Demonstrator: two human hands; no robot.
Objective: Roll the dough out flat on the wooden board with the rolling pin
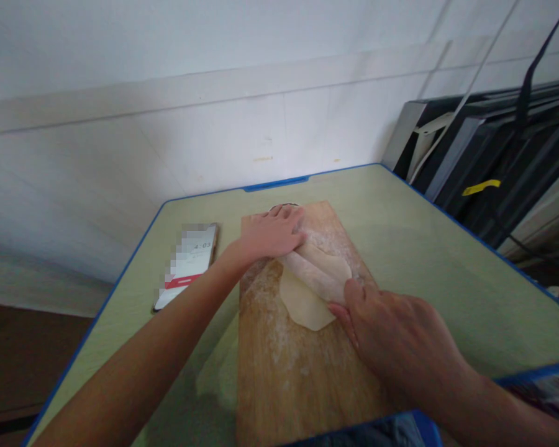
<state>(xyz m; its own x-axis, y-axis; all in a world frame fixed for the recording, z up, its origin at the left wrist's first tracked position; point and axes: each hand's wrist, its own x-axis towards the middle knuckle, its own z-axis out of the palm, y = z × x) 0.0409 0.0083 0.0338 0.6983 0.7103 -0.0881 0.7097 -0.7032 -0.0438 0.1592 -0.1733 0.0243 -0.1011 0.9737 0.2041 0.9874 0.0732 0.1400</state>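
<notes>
A flattened piece of pale dough (302,305) lies on a floured wooden board (284,391). Across it, at a slant, rests a white, flour-dusted rolling pin (314,276), with dough showing on both sides. My right hand (395,323) is closed round the pin's near end, thumb along the near side. At the far end, my left hand (274,233) lies palm down over the pin, its fingers stretched out and slightly apart. That end of the pin is hidden under the palm.
A phone (190,261) with a lit screen lies left of the board on the pale green, blue-edged table (433,273). Just beyond the board, a dark curved rim (284,204) peeks out. Dark flat panels (498,143) lean at the right, and a white wall (242,136) rises behind.
</notes>
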